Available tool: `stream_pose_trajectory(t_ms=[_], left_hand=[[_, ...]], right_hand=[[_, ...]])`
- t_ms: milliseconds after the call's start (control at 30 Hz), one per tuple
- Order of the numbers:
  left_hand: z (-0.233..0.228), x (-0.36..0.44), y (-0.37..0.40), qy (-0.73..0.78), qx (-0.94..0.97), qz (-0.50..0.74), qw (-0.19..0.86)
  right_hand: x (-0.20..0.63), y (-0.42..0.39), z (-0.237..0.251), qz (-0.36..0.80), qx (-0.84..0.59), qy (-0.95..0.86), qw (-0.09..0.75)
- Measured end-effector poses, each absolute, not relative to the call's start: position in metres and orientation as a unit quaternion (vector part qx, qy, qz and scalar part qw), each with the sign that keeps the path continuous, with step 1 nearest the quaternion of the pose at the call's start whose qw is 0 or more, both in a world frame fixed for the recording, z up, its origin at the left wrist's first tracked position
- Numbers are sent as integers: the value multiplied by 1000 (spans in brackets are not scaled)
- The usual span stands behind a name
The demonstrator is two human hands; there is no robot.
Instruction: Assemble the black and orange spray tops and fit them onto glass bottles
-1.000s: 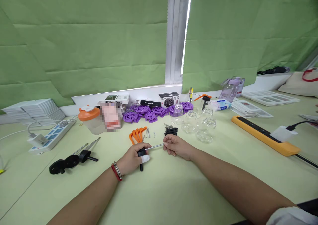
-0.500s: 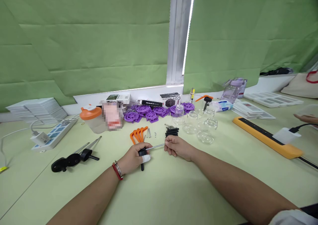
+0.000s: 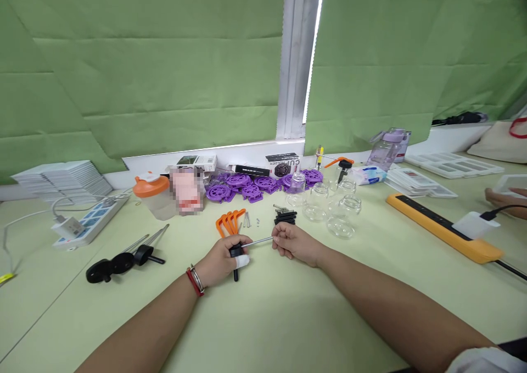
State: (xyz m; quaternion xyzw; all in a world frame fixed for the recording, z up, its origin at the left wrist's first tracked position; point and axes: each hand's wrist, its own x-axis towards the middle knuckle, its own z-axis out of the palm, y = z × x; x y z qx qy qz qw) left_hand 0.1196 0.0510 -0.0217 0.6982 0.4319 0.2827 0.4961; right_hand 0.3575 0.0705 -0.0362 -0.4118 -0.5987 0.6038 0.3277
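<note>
My left hand (image 3: 220,260) clamped the black pump head (image 3: 236,250) low over the surface (image 3: 288,312), steadying it, while my right hand (image 3: 292,242) pinched its metal tube (image 3: 257,243) at the far end, keeping it level.

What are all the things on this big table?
Pump part: one, black, metal tube, between both hands.
Hooks: a few, orange, behind the hands.
Black caps: small stack, by the right hand.
Screws: a few, silver, beside the hooks.
Glass jars: about six, clear, right of centre.
Wheels: several, purple, near the wall.
Shaker cup: one, orange lid, left of the wheels.
Black pump pieces: a few, left.
Power strips: white left, orange right.
Another person's hand: far right.
Left hand: grips the black head.
Right hand: fingers pinch the tube's end.
</note>
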Motion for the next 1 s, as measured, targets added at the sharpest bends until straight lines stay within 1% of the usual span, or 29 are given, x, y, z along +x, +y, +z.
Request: stream_pose_trajectory(t_ms=[333, 600, 1000], left_hand=[[-25, 117, 54, 445, 705, 299, 465], [-22, 118, 54, 442, 696, 296, 483], [-21, 118, 53, 437, 708, 289, 474]], right_hand=[[358, 70, -34, 596, -416, -612, 312], [357, 72, -41, 598, -408, -601, 339], [356, 72, -40, 597, -415, -603, 327]])
